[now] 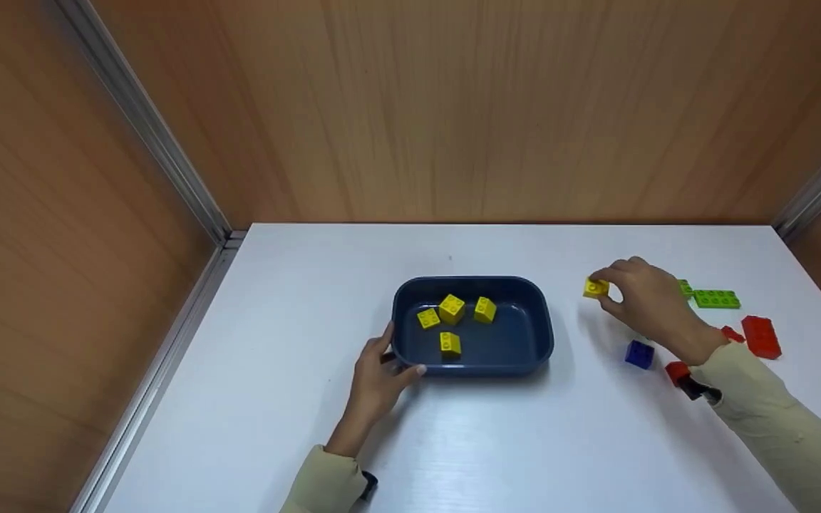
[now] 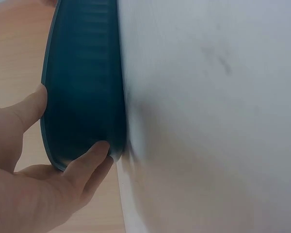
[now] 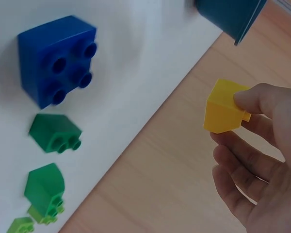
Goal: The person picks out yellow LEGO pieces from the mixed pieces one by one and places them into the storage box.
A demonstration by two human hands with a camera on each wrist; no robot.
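Note:
A dark blue rectangular tray (image 1: 503, 369) sits on the white table with several yellow toy bricks (image 1: 452, 308) inside. My left hand (image 1: 373, 381) holds its near left corner, thumb on one side and fingers on the other; the left wrist view shows the fingertips against the tray's wall (image 2: 87, 73). To the right of the tray, my right hand (image 1: 649, 303) pinches another yellow brick (image 3: 225, 107) between thumb and fingers, above the table. A blue brick (image 1: 640, 354) lies on the table below that hand.
Flat light-green bricks (image 1: 716, 299) and a red brick (image 1: 762, 337) lie at the right. Another red brick (image 1: 677, 372) is partly behind the right wrist. In the right wrist view, dark green bricks (image 3: 56, 133) stand near the blue one. Wood panels (image 1: 482, 114) bound the table's back and sides.

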